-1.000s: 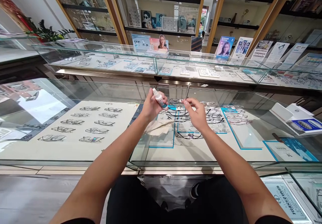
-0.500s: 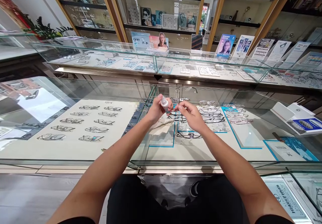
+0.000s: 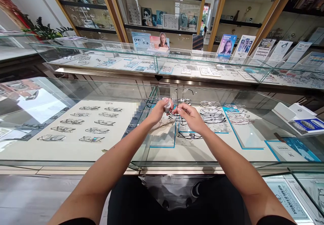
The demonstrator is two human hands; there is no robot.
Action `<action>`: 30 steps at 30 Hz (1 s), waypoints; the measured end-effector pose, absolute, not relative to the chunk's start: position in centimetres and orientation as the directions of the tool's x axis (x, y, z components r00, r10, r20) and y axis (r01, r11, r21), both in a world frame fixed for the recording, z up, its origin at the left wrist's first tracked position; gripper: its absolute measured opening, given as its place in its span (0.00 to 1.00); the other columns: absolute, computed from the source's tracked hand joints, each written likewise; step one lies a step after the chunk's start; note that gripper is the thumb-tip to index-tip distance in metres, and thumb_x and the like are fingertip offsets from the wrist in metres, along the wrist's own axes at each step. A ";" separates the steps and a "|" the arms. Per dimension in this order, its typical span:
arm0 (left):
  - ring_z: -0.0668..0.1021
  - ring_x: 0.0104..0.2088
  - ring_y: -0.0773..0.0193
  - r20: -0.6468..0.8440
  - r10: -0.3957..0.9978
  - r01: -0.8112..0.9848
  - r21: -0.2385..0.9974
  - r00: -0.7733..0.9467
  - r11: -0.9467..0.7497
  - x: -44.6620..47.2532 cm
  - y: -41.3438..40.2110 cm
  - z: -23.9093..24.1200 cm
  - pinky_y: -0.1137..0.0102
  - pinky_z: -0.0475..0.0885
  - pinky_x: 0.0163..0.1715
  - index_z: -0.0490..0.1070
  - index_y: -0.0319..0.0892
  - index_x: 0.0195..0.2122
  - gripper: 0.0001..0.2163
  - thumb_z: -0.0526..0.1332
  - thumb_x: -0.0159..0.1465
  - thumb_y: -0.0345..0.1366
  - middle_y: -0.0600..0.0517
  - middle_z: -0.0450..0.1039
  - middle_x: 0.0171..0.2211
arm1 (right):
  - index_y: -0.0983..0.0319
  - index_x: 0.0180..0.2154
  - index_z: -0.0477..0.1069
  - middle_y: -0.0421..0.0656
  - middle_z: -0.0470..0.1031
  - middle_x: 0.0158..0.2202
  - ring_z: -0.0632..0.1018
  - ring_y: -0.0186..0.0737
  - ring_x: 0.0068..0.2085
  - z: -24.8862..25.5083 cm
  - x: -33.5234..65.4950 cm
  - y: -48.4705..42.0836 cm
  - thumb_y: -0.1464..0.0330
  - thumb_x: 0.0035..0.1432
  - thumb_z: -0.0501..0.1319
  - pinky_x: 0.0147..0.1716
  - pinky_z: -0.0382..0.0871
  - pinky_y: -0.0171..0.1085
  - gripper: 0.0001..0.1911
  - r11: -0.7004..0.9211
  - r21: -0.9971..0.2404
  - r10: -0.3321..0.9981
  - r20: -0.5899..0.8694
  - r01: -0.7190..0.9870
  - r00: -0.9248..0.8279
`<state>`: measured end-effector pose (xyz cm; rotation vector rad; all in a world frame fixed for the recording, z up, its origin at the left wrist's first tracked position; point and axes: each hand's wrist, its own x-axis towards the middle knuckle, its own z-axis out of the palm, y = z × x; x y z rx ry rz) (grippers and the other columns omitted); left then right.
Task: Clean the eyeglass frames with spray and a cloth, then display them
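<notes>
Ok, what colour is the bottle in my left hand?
The bottle is white where it shows, best in the head view.

An eyewear shop: rows of spectacles (image 3: 104, 122) inside glass counters (image 3: 202, 155), plus advertising cards (image 3: 226, 46).

Short black sleeves (image 3: 276, 220), bare forearms (image 3: 121, 150) and wrists (image 3: 203, 129), plain black trousers (image 3: 129, 201).

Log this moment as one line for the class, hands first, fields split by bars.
left hand: gripping small white bottle | right hand: holding eyeglasses | beneath: glass display case, frames inside
</notes>
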<state>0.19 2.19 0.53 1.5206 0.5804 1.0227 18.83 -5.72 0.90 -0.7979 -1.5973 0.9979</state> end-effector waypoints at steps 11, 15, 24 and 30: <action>0.68 0.31 0.62 0.288 0.724 0.044 0.915 0.627 -0.401 0.1 1.3 0.5 0.66 0.62 0.34 0.71 0.42 0.28 0.32 0.58 0.68 0.70 0.52 0.68 0.28 | 0.55 0.38 0.80 0.42 0.84 0.43 0.80 0.44 0.46 1.0 19.9 -4.6 0.40 0.63 0.71 0.43 0.71 0.40 0.25 0.349 -0.923 0.932 0.360 -0.164 -0.040; 0.67 0.33 0.62 0.261 0.712 0.126 0.889 0.651 -0.441 0.3 0.6 0.3 0.66 0.62 0.37 0.70 0.43 0.29 0.28 0.59 0.70 0.65 0.53 0.67 0.30 | 0.55 0.38 0.81 0.41 0.83 0.43 0.79 0.43 0.45 0.9 19.9 -4.5 0.41 0.62 0.71 0.44 0.70 0.39 0.24 0.329 -0.928 0.940 0.339 -0.177 -0.028; 0.71 0.30 0.61 0.281 0.900 -0.166 0.957 0.332 -0.238 -0.5 3.1 1.2 0.68 0.68 0.26 0.70 0.45 0.28 0.34 0.61 0.61 0.76 0.51 0.66 0.27 | 0.54 0.39 0.81 0.42 0.85 0.40 0.79 0.44 0.44 1.0 19.7 -4.6 0.40 0.61 0.72 0.43 0.69 0.41 0.24 0.288 -0.939 0.951 0.303 -0.188 -0.058; 0.76 0.32 0.62 0.230 0.972 -0.176 0.956 -0.051 -0.236 -4.0 7.9 0.8 0.69 0.71 0.32 0.69 0.45 0.34 0.28 0.59 0.66 0.69 0.51 0.70 0.30 | 0.54 0.40 0.80 0.43 0.85 0.42 0.80 0.44 0.46 1.1 19.9 -4.9 0.42 0.62 0.71 0.43 0.70 0.40 0.23 0.242 -0.944 0.964 0.261 -0.225 -0.059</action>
